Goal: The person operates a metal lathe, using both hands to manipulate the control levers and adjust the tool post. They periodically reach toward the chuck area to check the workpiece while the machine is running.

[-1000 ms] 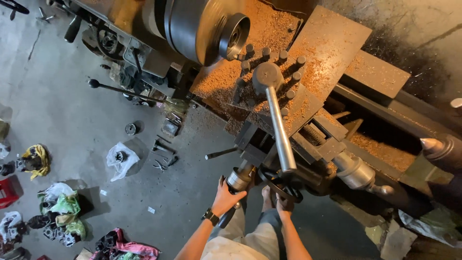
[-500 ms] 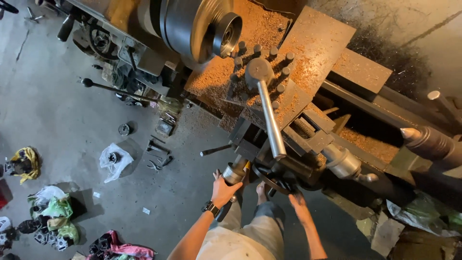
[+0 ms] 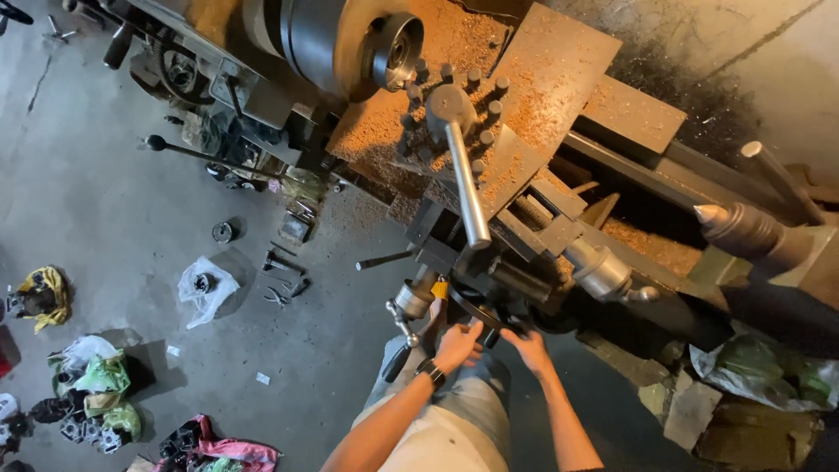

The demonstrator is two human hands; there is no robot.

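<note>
Handwheel sits low on the lathe front, below the long steel handle. Left hand, black wristband, fingers curled onto the wheel's near rim. Right hand fingers closed on the rim just beside it. Chuck at upper left; brown chips cover the carriage. Tailstock centre well to the right. Grey floor: white bag, loose tools, yellow rag at far left.

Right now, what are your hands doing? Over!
Left hand and right hand both gripping the lathe's black handwheel. Long steel lever overhead, not blocking.
</note>
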